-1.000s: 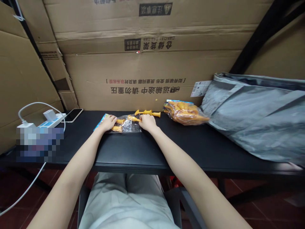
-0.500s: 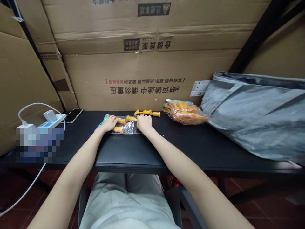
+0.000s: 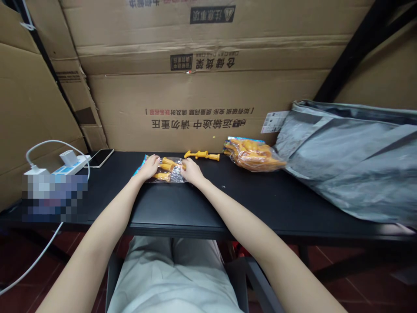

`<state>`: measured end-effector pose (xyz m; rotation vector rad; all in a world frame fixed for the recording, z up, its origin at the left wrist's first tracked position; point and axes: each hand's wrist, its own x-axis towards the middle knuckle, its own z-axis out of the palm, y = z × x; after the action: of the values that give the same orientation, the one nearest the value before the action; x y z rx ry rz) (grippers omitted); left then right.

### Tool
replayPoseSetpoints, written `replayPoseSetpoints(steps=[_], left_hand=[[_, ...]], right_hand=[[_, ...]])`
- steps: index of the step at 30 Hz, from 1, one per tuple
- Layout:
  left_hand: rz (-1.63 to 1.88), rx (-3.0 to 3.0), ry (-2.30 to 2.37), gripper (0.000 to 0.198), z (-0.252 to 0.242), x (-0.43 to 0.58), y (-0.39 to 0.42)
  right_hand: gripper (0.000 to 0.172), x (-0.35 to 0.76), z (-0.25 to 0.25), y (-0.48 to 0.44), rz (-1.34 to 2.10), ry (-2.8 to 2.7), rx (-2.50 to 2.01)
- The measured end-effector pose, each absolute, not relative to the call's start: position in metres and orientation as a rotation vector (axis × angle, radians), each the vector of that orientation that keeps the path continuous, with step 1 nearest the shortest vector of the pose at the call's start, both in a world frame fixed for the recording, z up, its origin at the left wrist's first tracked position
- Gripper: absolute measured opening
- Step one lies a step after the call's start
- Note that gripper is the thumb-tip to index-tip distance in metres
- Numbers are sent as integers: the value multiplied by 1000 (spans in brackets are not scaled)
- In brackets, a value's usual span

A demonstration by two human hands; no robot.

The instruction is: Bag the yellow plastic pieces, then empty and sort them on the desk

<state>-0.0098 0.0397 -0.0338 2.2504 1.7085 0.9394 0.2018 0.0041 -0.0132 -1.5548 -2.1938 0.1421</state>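
A small clear plastic bag (image 3: 169,171) with orange plastic pieces inside lies on the black table (image 3: 208,204) near its far edge. My left hand (image 3: 148,167) presses on the bag's left end, over its colourful header card. My right hand (image 3: 191,171) grips the bag's right end, fingers curled on the plastic. Just beyond my right hand, a long orange plastic piece (image 3: 202,154) lies loose on the table.
A second bag of orange pieces (image 3: 252,154) lies to the right, against a large grey fabric bag (image 3: 352,152). A phone (image 3: 100,157) and a white power strip (image 3: 67,163) with a cable sit at the left. Cardboard boxes (image 3: 202,87) wall off the back.
My right hand has slid left along the bag, bunching it shorter and pushing the orange pieces toward my left hand. The left hand has stayed put.
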Motion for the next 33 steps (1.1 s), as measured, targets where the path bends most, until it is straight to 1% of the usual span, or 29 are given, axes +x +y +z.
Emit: replayPoseSetpoints(steps=[4,7,10,14,18,20,23,28,33], left_hand=[[1051,2128,1875,41,-34,-11,40],[1049,1886,2060,40,-36,-13,39],[973,1749,2035,42,-35,-14,38],[902,1777,1979,44,-33,-14,36],[901,1838,1958,45,-32,-14,35],[903,1848,1944,45,-32,-14,35],[899,1856,1899,45,-31,-11,33],[908,1866,1839,44,-28,-3,27],[952,1896,1875,40,-25,1,24]], right_hand=[[21,206,-21,18,454,-1958,-1527],[15,209,-23,24,532,-1840,-1560],[12,212,-23,25,599,-1807,-1531],[14,211,-23,24,783,-1707,-1445],[19,211,-21,25,1143,-1535,-1281],[19,213,-17,25,1263,-1461,-1226],[15,220,-12,25,1329,-1399,-1294],[25,229,-7,21,1476,-1517,-1373],[15,227,-9,19,1451,-1560,-1367]])
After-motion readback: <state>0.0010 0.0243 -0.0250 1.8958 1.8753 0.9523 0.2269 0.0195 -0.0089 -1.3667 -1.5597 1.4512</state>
